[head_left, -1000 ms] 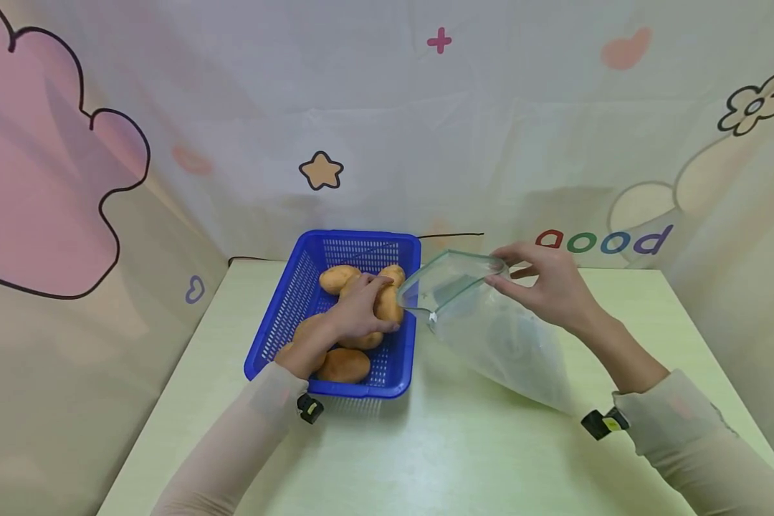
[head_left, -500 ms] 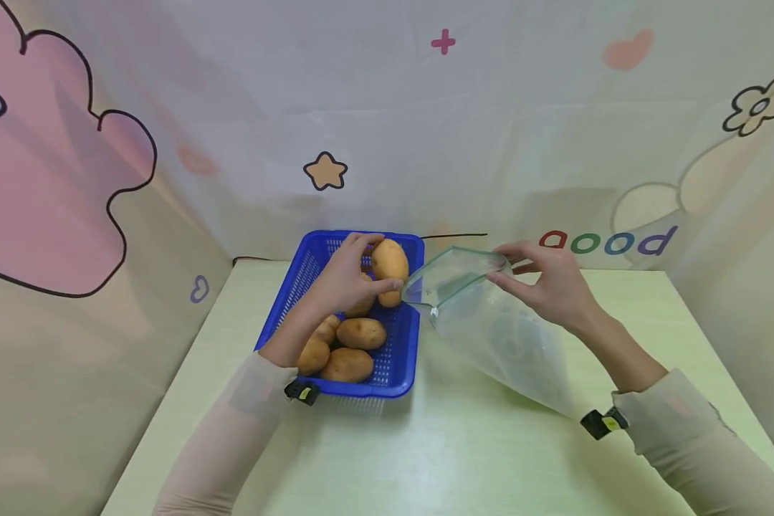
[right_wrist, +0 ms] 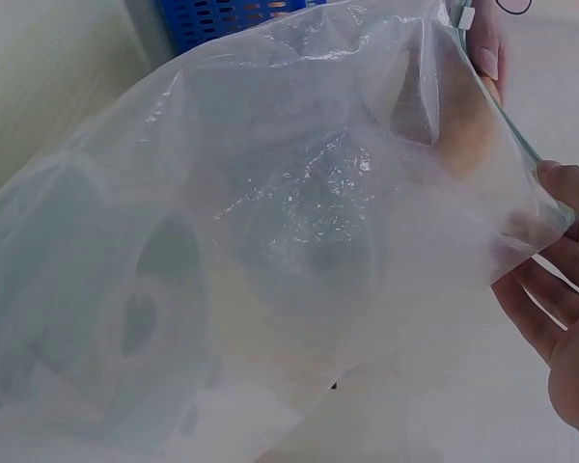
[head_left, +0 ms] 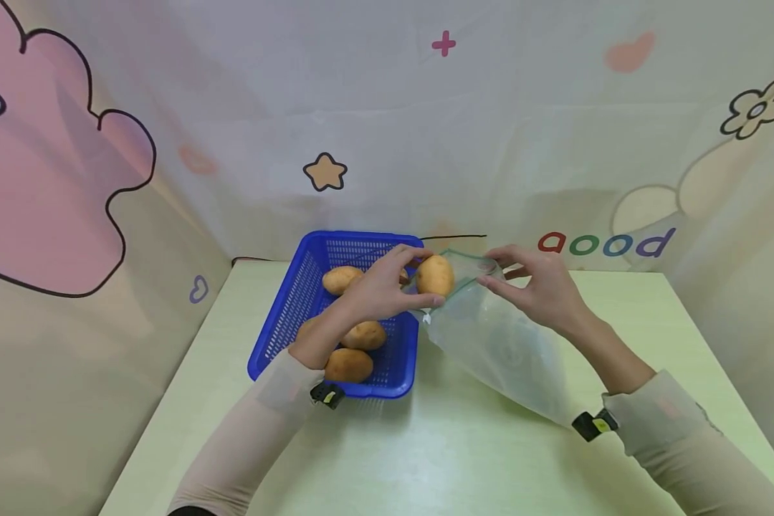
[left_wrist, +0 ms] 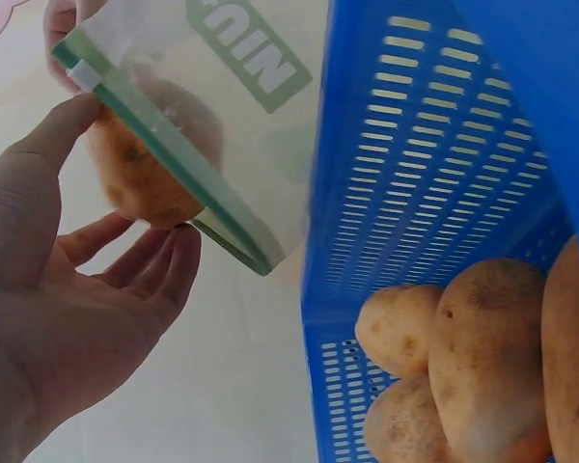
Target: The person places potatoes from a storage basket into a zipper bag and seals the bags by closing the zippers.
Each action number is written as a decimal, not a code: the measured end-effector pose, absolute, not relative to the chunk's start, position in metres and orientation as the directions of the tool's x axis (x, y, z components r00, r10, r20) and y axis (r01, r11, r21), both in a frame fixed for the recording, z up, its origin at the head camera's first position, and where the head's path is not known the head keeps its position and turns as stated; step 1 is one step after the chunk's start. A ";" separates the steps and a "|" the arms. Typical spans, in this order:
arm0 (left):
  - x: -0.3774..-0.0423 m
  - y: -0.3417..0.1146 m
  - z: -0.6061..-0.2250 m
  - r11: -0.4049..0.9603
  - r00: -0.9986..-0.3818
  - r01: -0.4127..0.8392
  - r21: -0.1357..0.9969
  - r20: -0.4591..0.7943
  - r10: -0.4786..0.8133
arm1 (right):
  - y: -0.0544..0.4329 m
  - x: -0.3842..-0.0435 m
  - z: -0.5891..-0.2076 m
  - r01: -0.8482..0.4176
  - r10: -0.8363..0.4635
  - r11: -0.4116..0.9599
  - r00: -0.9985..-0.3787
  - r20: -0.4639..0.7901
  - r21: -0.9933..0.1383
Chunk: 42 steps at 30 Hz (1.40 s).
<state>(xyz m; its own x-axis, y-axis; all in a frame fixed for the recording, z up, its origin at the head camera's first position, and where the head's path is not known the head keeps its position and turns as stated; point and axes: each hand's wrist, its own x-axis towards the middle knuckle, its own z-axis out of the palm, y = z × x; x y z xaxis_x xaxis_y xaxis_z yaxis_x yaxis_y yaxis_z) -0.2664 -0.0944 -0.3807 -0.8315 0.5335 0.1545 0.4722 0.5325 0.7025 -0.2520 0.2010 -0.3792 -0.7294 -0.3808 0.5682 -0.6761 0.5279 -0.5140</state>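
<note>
A potato (head_left: 435, 276) is held between the thumb and fingers of my left hand (head_left: 380, 287), at the mouth of a clear zip bag (head_left: 497, 344). In the left wrist view, part of that potato (left_wrist: 135, 174) shows inside the bag's green-edged opening. My right hand (head_left: 542, 287) pinches the bag's rim at its right corner and keeps the mouth apart. Through the film in the right wrist view, the potato appears as a blurred brown shape. Several more potatoes (head_left: 349, 365) lie in a blue basket (head_left: 396, 383) below my left forearm, which hides some of them.
The basket stands on a pale green table (head_left: 361, 459), left of the bag. Behind the table hangs a printed cloth (head_left: 387, 129). A white slider (head_left: 426, 318) sits on the bag's near edge.
My left hand has lifted a potato from the basket and carried it right to the bag's mouth. The right hand, still gripping the rim, has shifted slightly left.
</note>
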 end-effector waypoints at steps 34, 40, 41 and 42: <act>-0.346 -0.114 -0.445 0.786 -0.952 0.143 0.601 -0.133 0.274 | 0.209 -0.252 -0.383 -0.684 -0.366 0.492 -0.724 0.585 -0.539; -0.349 -0.110 -0.455 0.846 -0.952 0.208 0.492 -0.099 0.291 | 0.212 -0.253 -0.384 -0.679 -0.366 0.496 -0.728 0.579 -0.541; -0.349 -0.107 -0.456 0.853 -0.951 0.221 0.473 -0.088 0.296 | 0.213 -0.253 -0.384 -0.679 -0.363 0.498 -0.729 0.581 -0.540; -0.349 -0.105 -0.456 0.857 -0.951 0.227 0.463 -0.083 0.297 | 0.214 -0.253 -0.384 -0.678 -0.361 0.499 -0.729 0.581 -0.540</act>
<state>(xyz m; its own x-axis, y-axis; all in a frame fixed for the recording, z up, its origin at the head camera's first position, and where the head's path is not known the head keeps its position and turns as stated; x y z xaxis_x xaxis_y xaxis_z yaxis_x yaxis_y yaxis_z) -0.3490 -0.1050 -0.4564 -0.9514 0.2965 -0.0830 0.2266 0.8568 0.4632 -0.2530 0.2141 -0.3839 -0.7293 -0.3607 0.5814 -0.6775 0.4993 -0.5401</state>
